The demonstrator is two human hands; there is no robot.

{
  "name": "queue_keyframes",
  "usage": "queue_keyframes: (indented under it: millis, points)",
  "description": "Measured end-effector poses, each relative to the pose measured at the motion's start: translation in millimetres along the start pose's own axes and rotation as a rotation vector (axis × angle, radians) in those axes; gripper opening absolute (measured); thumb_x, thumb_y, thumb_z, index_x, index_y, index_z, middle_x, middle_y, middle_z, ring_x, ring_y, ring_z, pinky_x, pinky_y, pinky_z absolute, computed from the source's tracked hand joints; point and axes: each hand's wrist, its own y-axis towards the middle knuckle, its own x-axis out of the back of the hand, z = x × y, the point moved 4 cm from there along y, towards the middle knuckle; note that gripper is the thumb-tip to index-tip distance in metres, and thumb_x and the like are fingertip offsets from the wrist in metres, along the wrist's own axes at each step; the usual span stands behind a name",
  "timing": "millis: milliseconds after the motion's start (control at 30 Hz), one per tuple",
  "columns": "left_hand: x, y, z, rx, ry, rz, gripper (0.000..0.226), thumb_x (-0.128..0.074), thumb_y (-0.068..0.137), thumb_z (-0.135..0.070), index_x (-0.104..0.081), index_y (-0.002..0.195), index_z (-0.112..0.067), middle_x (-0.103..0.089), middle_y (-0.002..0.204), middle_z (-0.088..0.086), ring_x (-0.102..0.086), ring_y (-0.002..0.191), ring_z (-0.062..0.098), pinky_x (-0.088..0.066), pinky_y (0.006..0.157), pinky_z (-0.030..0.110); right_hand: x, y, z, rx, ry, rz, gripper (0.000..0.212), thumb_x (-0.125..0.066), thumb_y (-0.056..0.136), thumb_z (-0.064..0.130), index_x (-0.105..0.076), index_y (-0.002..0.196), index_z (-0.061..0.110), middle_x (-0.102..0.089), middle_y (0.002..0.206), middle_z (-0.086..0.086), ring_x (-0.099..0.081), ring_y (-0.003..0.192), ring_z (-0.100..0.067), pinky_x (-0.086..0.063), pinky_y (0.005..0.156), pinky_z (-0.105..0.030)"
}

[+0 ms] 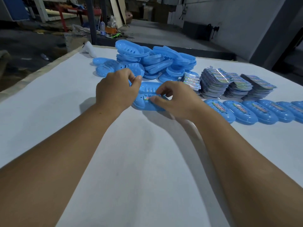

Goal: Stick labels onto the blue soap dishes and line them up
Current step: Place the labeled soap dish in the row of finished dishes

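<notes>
A blue soap dish lies on the white table between my hands. A small colourful label lies across its slotted middle. My right hand has its fingertips curled onto the label's right part. My left hand hovers over the dish's left end, fingers curled, thumb near its rim; whether it grips the dish is hidden. A row of labelled blue dishes runs along the right. An unlabelled heap of blue dishes sits behind.
Stacks of shiny label sheets stand at the right behind the row. A white object lies at the table's far left corner. Beyond the table is a dim workshop floor with clutter and a dark post.
</notes>
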Motion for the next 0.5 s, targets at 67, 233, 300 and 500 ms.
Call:
queue_keyframes:
  millis: [67, 233, 300, 500]
  points:
    - [1, -1, -1, -0.016, -0.008, -0.002, 0.031, -0.053, 0.096, -0.052, -0.057, 0.080, -0.025, -0.060, 0.070, -0.003, -0.053, 0.066, 0.022, -0.030, 0.054, 0.029, -6, -6, 6, 0.048, -0.018, 0.032, 0.039, -0.077, 0.080, 0.052, -0.069, 0.109, 0.028, -0.067, 0.107, 0.011, -0.061, 0.097, -0.009, -0.048, 0.086, -0.026]
    - [2, -4, 0, -0.029, -0.021, 0.017, 0.030, -0.056, 0.095, -0.051, -0.059, 0.083, -0.024, -0.062, 0.073, 0.000, -0.056, 0.070, 0.025, -0.038, 0.058, 0.032, -10, -17, 16, 0.071, -0.121, 0.074, 0.061, -0.077, 0.078, 0.057, -0.061, 0.130, 0.029, -0.061, 0.125, 0.001, -0.056, 0.116, -0.021, -0.044, 0.101, -0.033]
    - [2, -5, -1, -0.037, -0.028, 0.018, 0.029, -0.057, 0.095, -0.050, -0.059, 0.082, -0.023, -0.063, 0.073, 0.000, -0.057, 0.069, 0.025, -0.039, 0.058, 0.032, -11, -24, 17, 0.032, -0.180, 0.104, 0.066, -0.070, 0.080, 0.062, -0.056, 0.136, 0.031, -0.060, 0.126, 0.001, -0.053, 0.119, -0.025, -0.042, 0.104, -0.037]
    - [4, -10, -4, -0.045, -0.056, 0.044, 0.028, -0.060, 0.094, -0.048, -0.060, 0.081, -0.023, -0.063, 0.072, 0.001, -0.058, 0.067, 0.025, -0.037, 0.057, 0.030, 10, -52, 2, -0.195, -0.375, -0.026, 0.066, -0.058, 0.079, 0.070, -0.057, 0.131, 0.029, -0.061, 0.128, -0.004, -0.049, 0.119, -0.032, -0.041, 0.098, -0.042]
